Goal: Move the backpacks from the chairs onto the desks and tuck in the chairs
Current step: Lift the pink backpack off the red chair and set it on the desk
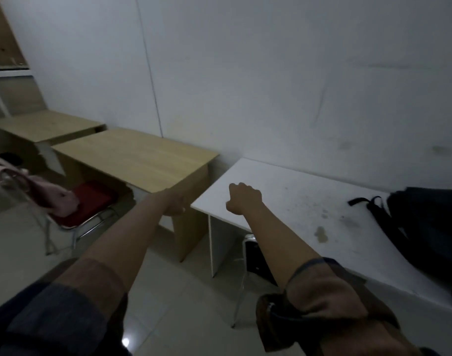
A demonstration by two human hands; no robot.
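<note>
Black backpack (430, 227) on white desk (291, 191), black chair (255, 255) tucked; pink backpack (60, 202) on red chair (94, 197) not yet moved; right hand (244, 197) clenched, empty; left hand (177, 205) grip unclear.

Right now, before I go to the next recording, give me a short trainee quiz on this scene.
1. True or false: the black backpack lies on the white desk.
2. The pink backpack lies on: A) a wooden desk B) the red chair C) the floor.
3. Fill in: the chair at the white desk is ___ in.
Key: 1 true; 2 B; 3 tucked.
</note>
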